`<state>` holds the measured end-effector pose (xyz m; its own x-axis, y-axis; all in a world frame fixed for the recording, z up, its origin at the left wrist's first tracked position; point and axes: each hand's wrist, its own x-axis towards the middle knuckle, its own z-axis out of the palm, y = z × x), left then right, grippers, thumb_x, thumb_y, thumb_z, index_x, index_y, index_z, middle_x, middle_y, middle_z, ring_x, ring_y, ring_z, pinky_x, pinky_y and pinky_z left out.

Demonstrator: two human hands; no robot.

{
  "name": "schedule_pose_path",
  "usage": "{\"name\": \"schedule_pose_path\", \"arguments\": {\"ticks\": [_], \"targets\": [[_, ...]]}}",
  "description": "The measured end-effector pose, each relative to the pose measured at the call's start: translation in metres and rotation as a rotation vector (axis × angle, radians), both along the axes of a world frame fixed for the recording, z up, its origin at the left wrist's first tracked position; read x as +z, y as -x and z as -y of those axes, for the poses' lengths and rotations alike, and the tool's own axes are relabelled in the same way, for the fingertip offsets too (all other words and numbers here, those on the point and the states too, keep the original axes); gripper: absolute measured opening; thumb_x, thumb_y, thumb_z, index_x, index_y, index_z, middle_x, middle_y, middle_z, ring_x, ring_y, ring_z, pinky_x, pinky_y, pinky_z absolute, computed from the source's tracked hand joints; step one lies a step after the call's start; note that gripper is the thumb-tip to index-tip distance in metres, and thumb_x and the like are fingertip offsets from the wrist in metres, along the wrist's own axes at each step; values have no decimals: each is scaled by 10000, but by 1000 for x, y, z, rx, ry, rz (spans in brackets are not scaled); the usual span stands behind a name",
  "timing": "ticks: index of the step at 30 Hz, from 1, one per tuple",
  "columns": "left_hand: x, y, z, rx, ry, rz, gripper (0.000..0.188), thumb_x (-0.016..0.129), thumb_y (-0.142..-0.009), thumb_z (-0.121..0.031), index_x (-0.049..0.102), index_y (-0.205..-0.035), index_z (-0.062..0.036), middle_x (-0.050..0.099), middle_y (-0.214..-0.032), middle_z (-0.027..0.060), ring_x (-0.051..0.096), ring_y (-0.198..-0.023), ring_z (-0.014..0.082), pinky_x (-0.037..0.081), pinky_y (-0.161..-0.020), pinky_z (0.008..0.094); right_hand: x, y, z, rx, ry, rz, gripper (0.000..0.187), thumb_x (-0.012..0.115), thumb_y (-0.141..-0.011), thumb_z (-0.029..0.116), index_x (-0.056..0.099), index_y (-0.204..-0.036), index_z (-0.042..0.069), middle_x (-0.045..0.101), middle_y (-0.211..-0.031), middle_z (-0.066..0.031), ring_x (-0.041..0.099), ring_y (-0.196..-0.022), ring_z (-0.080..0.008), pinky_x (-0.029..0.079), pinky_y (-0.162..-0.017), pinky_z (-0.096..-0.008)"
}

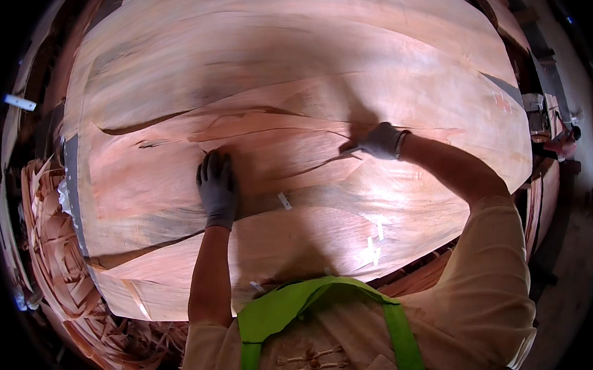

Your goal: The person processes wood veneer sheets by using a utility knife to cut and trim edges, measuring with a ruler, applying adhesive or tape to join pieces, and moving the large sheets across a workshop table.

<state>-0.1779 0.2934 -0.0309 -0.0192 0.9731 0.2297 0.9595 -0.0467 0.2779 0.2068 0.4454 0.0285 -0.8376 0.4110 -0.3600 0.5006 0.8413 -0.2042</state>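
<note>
Pale pinkish veneer sheets [270, 37] spread wide before you, under both hands, dark gaps [119, 130] curving between them. Heap of curled strips [58, 261] at far left. Your gloved left hand [218, 188] lies unclenched, palm down, on veneer. Your gloved right hand [381, 142] grasps small flat tool [352, 151], perhaps blade, at sheet's edge. White tape piece [284, 201] between hands, nearer you.

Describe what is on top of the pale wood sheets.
The gloved left hand rests on the wood sheets; the gloved right hand holds a thin tool. White strips lie there too. Wood beneath the left hand is covered.
</note>
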Motion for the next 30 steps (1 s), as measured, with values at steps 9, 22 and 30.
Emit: {"name": "schedule_pose_path", "arguments": {"ticks": [9, 22, 30], "targets": [[-6, 0, -4, -10, -63, 10, 429, 490, -841, -176, 479, -1269, -151, 414, -1330, 165, 377, -1236, 351, 296, -1035, 485, -22, -109, -15, -146, -240, 291, 310, 524, -845, 131, 563, -1142, 212, 640, -812, -86, 616, -607, -296, 493, -544, -401], [1, 1, 4, -6, -75, 13, 447, 511, -790, -158, 496, -1236, -143, 423, -1316, 144, 373, -1226, 361, 293, -1029, 483, 2, -38, 67, -869, -501, -355, 136, 555, -849, 232, 524, -770, 127, 586, -645, -108, 575, -585, -335, 426, -486, -436], [8, 2, 9, 13, -37, 47, 432, 502, -806, -148, 500, -1238, -139, 415, -1318, 171, 360, -1246, 346, 278, -1040, 479, 63, -187, 259, -1769, -404, 206, 270, 463, -902, 239, 616, -1085, 110, 638, -969, -181, 623, -823, -366, 497, -683, -421]]}}
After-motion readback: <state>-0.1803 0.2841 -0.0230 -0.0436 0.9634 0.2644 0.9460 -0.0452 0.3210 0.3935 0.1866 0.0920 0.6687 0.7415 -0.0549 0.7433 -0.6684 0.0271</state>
